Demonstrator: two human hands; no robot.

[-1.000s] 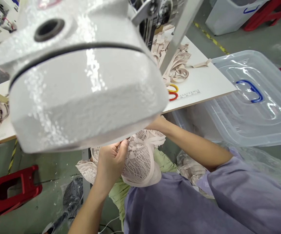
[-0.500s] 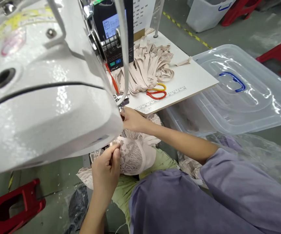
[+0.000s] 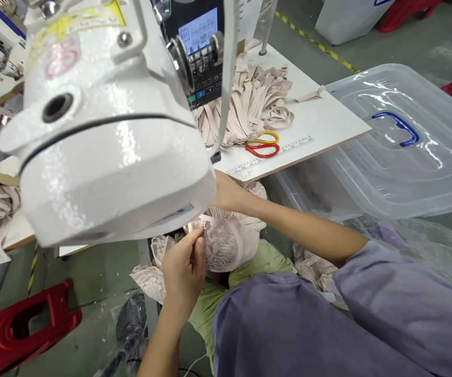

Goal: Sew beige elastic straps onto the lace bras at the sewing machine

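A white sewing machine head [image 3: 116, 178] fills the upper left and hides the needle area. Below it, a pale pink lace bra [image 3: 226, 246] hangs off the machine's edge towards my lap. Thumb and fingers of my left hand [image 3: 184, 264] pinch its edge close under the head. On the far side, my right hand [image 3: 228, 192] reaches in behind the head, and its fingers are hidden there. More of the bra's lace shows below my right wrist and to the left of my left hand.
On the white table [image 3: 328, 125] lie a heap of beige straps [image 3: 245, 104], red-and-yellow-handled scissors [image 3: 265, 144] and a printed ruler scale. A control panel [image 3: 206, 68] stands behind the head. A clear lidded bin [image 3: 402, 173] is at right, a red stool [image 3: 30, 324] at lower left.
The view has shifted, so the machine and table sit further right and another table shows at left. My right fingertips have gone out of sight behind the head. My left hand keeps its pinch.
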